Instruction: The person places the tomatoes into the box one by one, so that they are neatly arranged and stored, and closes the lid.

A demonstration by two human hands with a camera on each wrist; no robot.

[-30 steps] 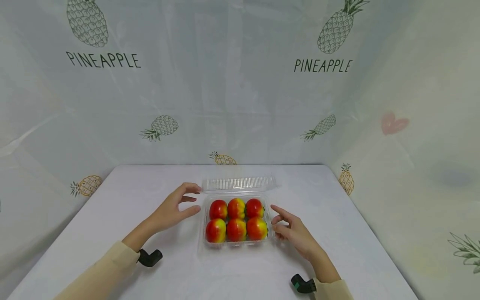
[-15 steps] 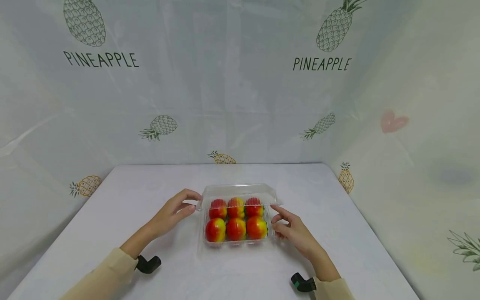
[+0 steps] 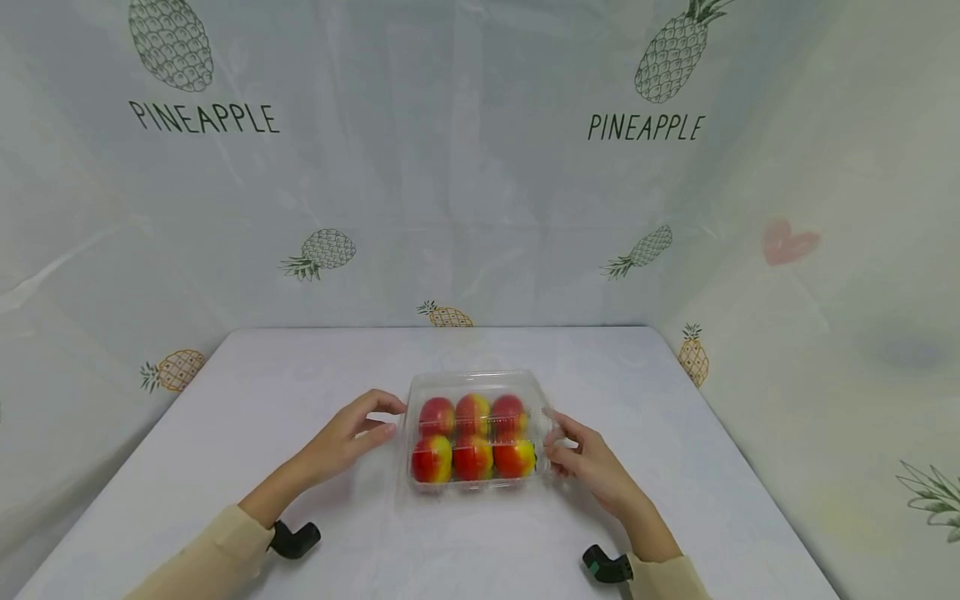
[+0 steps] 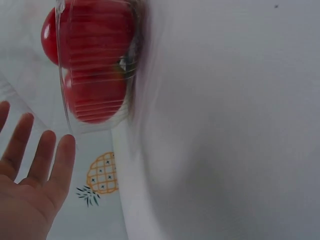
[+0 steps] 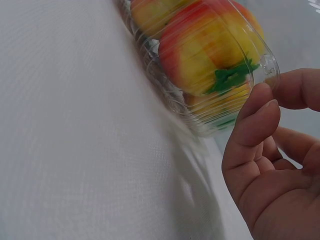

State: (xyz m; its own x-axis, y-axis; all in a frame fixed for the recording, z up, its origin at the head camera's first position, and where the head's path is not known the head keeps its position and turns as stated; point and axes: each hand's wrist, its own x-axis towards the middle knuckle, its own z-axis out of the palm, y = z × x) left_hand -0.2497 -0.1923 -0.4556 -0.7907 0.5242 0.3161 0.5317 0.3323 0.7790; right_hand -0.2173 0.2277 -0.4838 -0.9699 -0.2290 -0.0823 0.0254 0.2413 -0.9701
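Observation:
A clear plastic fruit box (image 3: 472,485) sits mid-table with two rows of red-and-yellow fruits (image 3: 472,458). Its hinged lid (image 3: 480,382) slants over them, with its front edge crossing the front row in the head view. My left hand (image 3: 347,437) is at the box's left side, fingertips right by the lid edge; in the left wrist view its fingers (image 4: 63,160) are spread and hold nothing. At the right side, my right hand (image 3: 592,467) pinches the box's rim between thumb and fingers (image 5: 255,125). Green leafy tops show on the fruits beside it.
The box stands on a white-covered table (image 3: 465,550). Behind it hangs a pale curtain (image 3: 472,183) printed with pineapples. Each wrist carries a small black device, one by the left cuff (image 3: 294,540) and one by the right cuff (image 3: 606,565).
The lid has swung from lying back behind the box to forward over the fruits. My left hand has come slightly toward me; the right hand stays at the box's right rim.

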